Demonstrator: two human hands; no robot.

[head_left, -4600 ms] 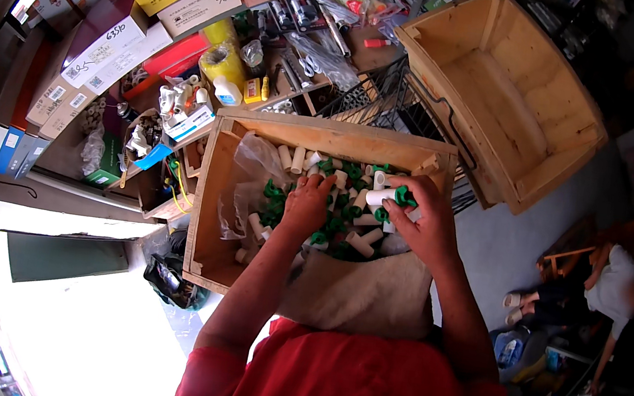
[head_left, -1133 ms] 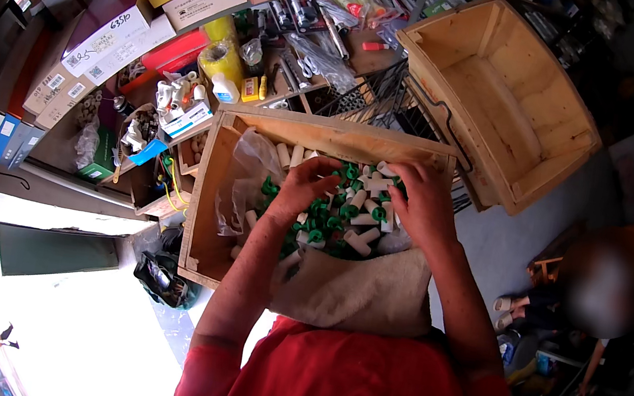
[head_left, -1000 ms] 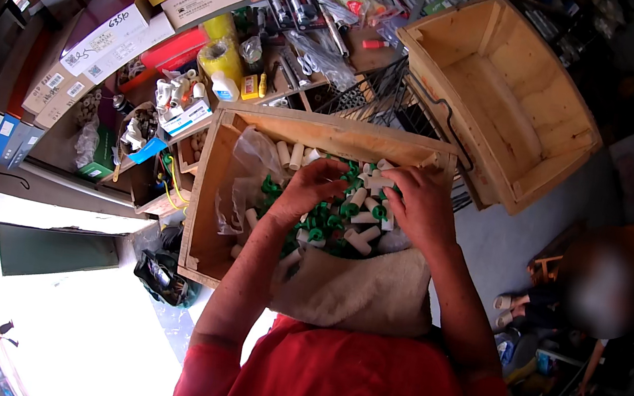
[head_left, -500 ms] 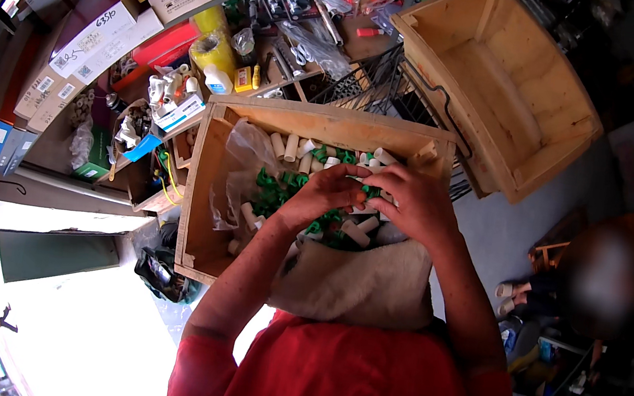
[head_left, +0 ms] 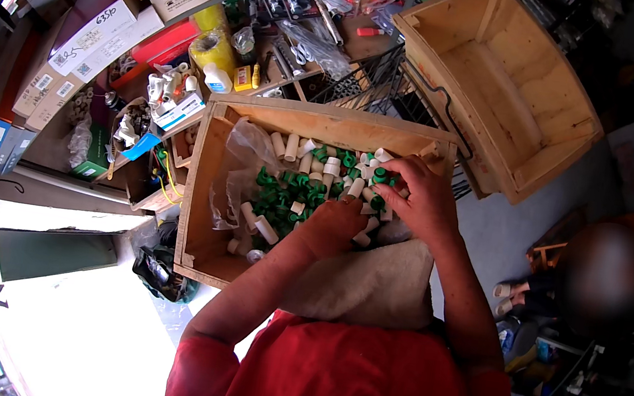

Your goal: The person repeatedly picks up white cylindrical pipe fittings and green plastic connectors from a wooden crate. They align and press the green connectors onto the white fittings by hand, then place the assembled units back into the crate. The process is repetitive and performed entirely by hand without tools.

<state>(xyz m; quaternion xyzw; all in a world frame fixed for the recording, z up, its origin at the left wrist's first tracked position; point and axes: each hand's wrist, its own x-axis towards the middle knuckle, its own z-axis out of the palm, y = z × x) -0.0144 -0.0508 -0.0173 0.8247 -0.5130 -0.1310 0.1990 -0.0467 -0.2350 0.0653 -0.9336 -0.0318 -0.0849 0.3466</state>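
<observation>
A wooden box [head_left: 320, 115] in front of me holds a mix of small white cylinders and green plastic caps [head_left: 285, 193]. My left hand [head_left: 336, 225] is closed low over the near part of the pile, around a white plastic cylinder [head_left: 356, 187] whose upper end sticks out above the fingers. Just to its right, my right hand [head_left: 423, 201] pinches a green plastic cap [head_left: 381, 176] between thumb and fingers. Both hands are inside the box, apart from each other. A beige cloth [head_left: 369, 286] hangs over the near edge, under my forearms.
Clear plastic film [head_left: 235, 174] lies along the box's left inside. A second wooden box [head_left: 503, 86] rests on a black wire rack at the upper right. Shelves with cartons [head_left: 87, 44] and tape rolls [head_left: 212, 50] stand at the left and back. A person [head_left: 606, 275] sits at the far right.
My hands were together over the middle of the box. The left has moved down and curled round a white cylinder; the right has shifted slightly right, with a green cap now visible in its fingers.
</observation>
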